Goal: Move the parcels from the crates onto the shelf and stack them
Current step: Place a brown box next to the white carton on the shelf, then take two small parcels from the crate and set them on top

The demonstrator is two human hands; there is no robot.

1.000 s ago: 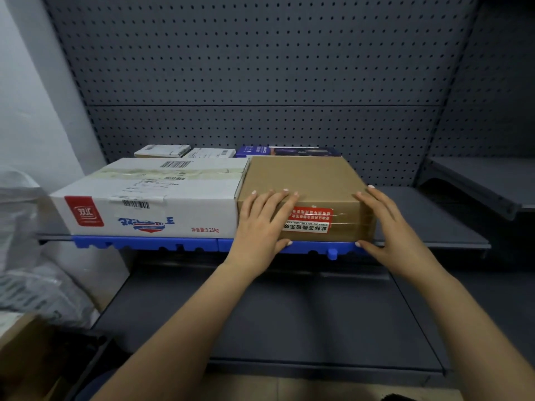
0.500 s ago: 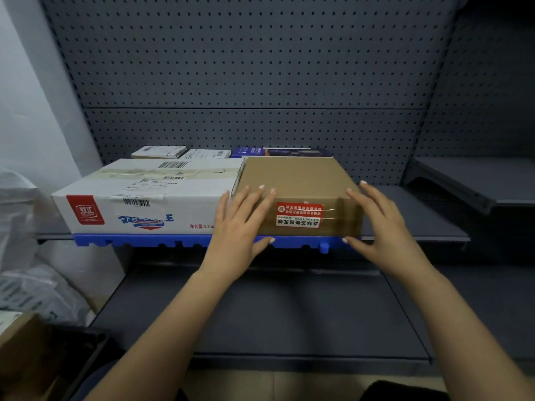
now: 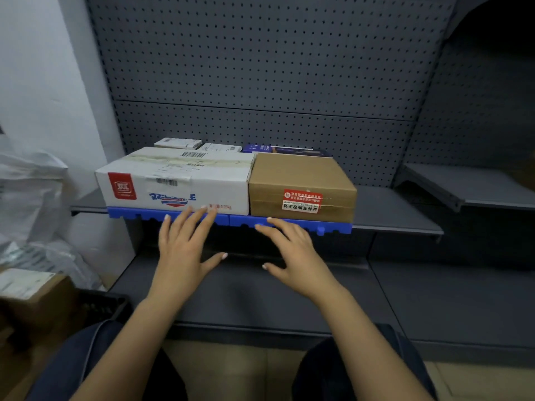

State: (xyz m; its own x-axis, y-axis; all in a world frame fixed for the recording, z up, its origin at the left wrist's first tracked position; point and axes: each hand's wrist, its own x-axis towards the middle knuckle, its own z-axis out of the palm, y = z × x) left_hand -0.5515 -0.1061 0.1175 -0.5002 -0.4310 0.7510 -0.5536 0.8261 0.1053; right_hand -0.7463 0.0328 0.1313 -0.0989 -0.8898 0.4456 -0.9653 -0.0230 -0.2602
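Left hand (image 3: 182, 250) and right hand (image 3: 295, 253), open-fingered and empty, drawing back from the brown parcel (image 3: 301, 180), now seated on the shelf (image 3: 399, 212) at 12 o'clock, white carton (image 3: 173, 180) flush at its 9, placement likely done.

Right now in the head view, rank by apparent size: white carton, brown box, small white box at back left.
1. white carton, clearly widest.
2. brown box.
3. small white box, partly hidden behind the carton and farther back, so its true size is unsure.
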